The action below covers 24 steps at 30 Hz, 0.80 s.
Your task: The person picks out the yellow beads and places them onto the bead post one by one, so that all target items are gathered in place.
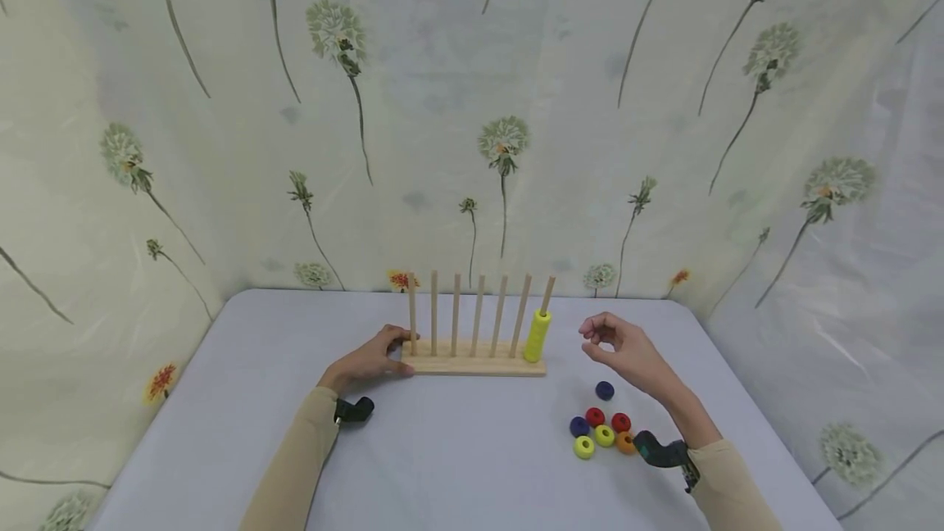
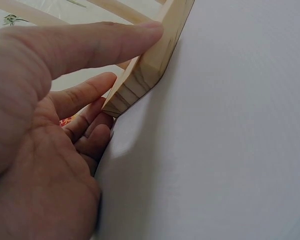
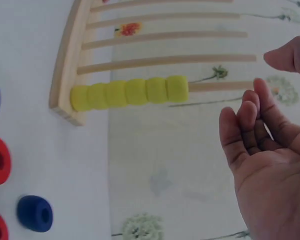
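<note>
A wooden rack [image 1: 472, 367] with several upright pegs stands on the table. Yellow beads [image 1: 537, 337] are stacked on its rightmost peg, and the top of that peg rises bare above them. My left hand [image 1: 372, 357] grips the rack's left end, thumb along the front edge and fingers behind, as the left wrist view shows on the wooden base [image 2: 152, 62]. To the right of the yellow stack, my right hand [image 1: 623, 351] hovers with loosely bent fingers and nothing in them; in the right wrist view its palm [image 3: 275, 185] faces the beaded peg.
Loose beads lie on the table by my right forearm: blue [image 1: 605, 390], red [image 1: 595, 416], yellow [image 1: 584, 447] and orange [image 1: 624, 442]. A flower-printed cloth [image 1: 428, 146] hangs behind and at both sides of the white table [image 1: 457, 457].
</note>
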### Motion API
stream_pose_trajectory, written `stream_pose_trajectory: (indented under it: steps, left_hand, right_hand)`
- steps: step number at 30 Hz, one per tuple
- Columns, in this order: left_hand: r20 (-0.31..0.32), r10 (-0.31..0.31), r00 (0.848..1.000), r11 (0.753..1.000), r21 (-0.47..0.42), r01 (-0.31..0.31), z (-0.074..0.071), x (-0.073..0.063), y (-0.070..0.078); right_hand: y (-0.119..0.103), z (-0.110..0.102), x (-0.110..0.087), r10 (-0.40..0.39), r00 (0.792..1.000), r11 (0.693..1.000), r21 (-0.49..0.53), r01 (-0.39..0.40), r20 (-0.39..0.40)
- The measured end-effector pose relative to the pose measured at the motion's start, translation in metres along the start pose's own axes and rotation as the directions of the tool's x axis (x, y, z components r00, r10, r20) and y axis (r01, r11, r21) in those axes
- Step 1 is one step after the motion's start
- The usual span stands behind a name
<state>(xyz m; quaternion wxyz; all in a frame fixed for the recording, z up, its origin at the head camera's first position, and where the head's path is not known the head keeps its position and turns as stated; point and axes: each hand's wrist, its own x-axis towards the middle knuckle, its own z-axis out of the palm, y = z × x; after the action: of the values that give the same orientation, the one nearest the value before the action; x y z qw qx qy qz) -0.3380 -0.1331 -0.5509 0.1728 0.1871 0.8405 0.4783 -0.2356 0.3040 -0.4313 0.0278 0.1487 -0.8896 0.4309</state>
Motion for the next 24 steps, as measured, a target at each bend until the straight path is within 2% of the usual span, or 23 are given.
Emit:
stream_pose_trajectory:
  steps: [3,5,9,14,19,24]
  left_hand:
    - [-0.002,0.001,1.0,1.0,-0.004,-0.001,0.001,-0.001,0.001]
    - [-0.003,0.005,1.0,1.0,-0.003,-0.005,0.001,-0.001,0.001]
    - [0.001,0.007,1.0,1.0,-0.004,-0.007,0.001,0.0,0.002]
    - [0.004,0.013,1.0,1.0,-0.008,-0.013,-0.001,0.0,0.001]
    - [0.008,0.019,1.0,1.0,-0.006,-0.019,-0.002,-0.001,0.0]
    - [0.005,0.012,1.0,1.0,-0.011,-0.012,0.0,-0.001,0.0]
  right_hand:
    - [0.015,0.004,-0.016,0.002,0.998,1.0,-0.003,-0.002,0.059]
    - [0.024,0.006,-0.028,0.037,0.993,0.999,-0.016,-0.035,0.111]
    - [0.042,0.009,-0.05,0.141,0.969,0.989,-0.069,-0.13,0.204]
    - [0.062,0.013,-0.065,0.234,0.941,0.971,-0.099,-0.216,0.244]
    - [0.073,0.015,-0.073,0.219,0.943,0.975,-0.083,-0.204,0.249]
    - [0.077,0.018,-0.075,0.205,0.949,0.97,-0.175,-0.166,0.239]
